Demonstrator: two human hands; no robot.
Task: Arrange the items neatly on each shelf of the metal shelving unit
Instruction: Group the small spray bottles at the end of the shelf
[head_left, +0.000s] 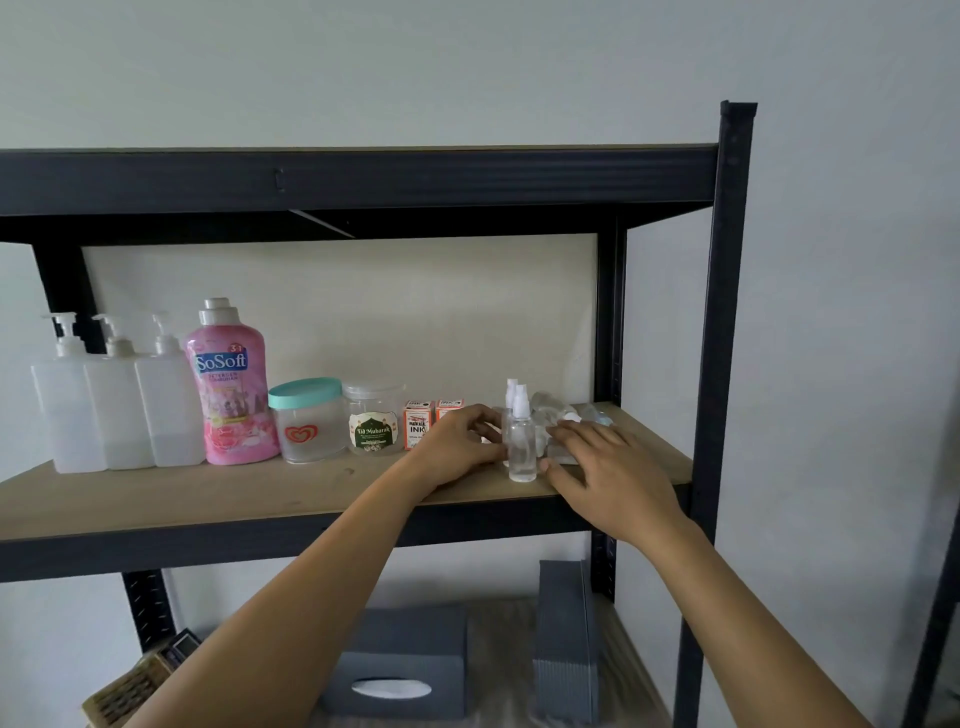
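Both forearms reach up and forward from the lower edge of the view to the right half of the middle shelf (156, 499). The left hand (460, 447) lies knuckles-up with its fingers curled toward a small clear spray bottle (522, 447); its fingertips meet the bottle's left side at a second, similar bottle just behind, and whether they pinch either one cannot be told. The right hand (605, 462) is palm-down with fingers straight and loosely spread, resting over low clear items (566, 415) that lie on their sides; its thumb touches the base of the front spray bottle from the right.

The front spray bottle stands upright near the shelf's front edge, transparent, with a white nozzle and cap.

Further back and to the left, a row stands along the shelf: two orange-and-white ink boxes (420, 423), partly hidden by the left hand; a clear jar with a green label (373, 418); a frosted jar with a teal lid (307, 418); a pink detergent bottle (231, 384); and three translucent pump bottles (117, 400) touching side by side at the far left.

On the shelf below sit a grey tissue box (400, 660), an upright grey box (566, 639) and a woven basket (130, 691). The black metal frame (724, 312) stands against a pale wall.
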